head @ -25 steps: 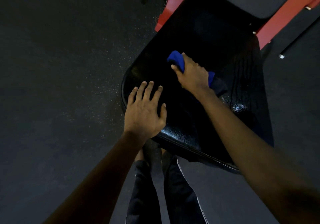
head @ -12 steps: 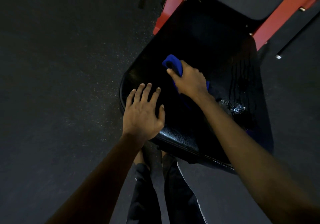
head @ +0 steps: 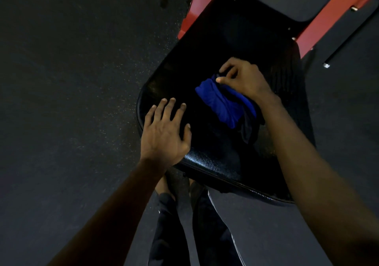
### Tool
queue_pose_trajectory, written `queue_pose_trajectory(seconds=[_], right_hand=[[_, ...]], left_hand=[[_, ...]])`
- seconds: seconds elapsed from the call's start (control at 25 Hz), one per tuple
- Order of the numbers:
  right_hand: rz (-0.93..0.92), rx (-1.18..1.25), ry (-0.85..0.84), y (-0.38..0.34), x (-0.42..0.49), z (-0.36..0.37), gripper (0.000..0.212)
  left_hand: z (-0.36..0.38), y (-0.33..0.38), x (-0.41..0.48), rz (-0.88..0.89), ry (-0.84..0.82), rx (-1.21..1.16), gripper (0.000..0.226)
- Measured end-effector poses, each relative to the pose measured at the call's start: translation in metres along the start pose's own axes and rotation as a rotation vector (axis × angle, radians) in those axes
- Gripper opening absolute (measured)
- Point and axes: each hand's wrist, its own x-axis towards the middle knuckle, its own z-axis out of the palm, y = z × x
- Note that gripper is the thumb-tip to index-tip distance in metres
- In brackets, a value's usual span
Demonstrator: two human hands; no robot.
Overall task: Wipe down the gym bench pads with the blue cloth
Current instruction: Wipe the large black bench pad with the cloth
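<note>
blue cloth (head: 223,103) more exposed than before

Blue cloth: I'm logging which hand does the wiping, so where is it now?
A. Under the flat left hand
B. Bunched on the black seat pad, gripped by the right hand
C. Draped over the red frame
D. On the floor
B: the blue cloth lies bunched on the black seat pad, the right hand curled on its far end; the left hand rests flat beside it.
</note>
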Motion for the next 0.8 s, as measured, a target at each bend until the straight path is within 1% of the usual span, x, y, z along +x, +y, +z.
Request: queue_pose_trajectory(seconds=[0.04,0.08,0.16,0.2,0.24,0.28,0.32,0.4,0.52,0.6,0.68,0.76,0.8], right_hand=[[-0.038,-0.056,-0.074,-0.003,0.0,-0.007,0.038],[-0.038,-0.141,-0.176,-0.006,-0.001,-0.015,0.048],[0.084,-0.38,-0.432,-0.011,-0.003,-0.026,0.081],[0.128,-0.502,-0.518,-0.01,-0.004,-0.023,0.094],[0.127,-0.562,-0.562,-0.006,-0.008,-0.015,0.103],[0.096,-0.551,-0.56,0.0,-0.013,-0.003,0.105],[0.046,-0.494,-0.51,0.007,-0.019,0.012,0.103],[-0.07,-0.384,-0.328,0.02,-0.027,0.041,0.092],[-0.14,-0.34,-0.124,0.027,-0.036,0.053,0.071],[-0.133,-0.331,-0.046,0.025,-0.061,0.056,0.062],[-0.096,-0.346,0.008,0.024,-0.103,0.063,0.061],[-0.065,-0.366,0.062,0.027,-0.136,0.071,0.062],[-0.055,-0.366,0.089,0.033,-0.134,0.073,0.062]], left_hand=[[-0.001,0.0,0.0,0.0,0.001,-0.002,0.061],[-0.001,0.0,0.0,0.003,0.002,-0.004,0.061],[-0.001,0.0,0.0,0.001,0.002,-0.006,0.061],[-0.001,0.0,0.0,0.001,0.001,-0.005,0.061],[0.0,0.0,-0.001,0.004,0.0,-0.005,0.061],[0.0,0.0,-0.001,0.006,-0.002,-0.007,0.06],[0.0,0.0,-0.001,0.006,-0.004,-0.01,0.06],[-0.003,-0.001,-0.001,0.006,-0.016,-0.01,0.06],[-0.005,0.003,-0.001,-0.005,-0.059,0.015,0.061],[-0.008,0.008,0.003,-0.031,-0.091,0.008,0.061],[-0.012,0.016,0.021,-0.059,-0.086,-0.041,0.058],[-0.01,0.025,0.042,-0.037,-0.087,-0.03,0.058],[-0.006,0.029,0.049,-0.015,-0.107,-0.003,0.058]])
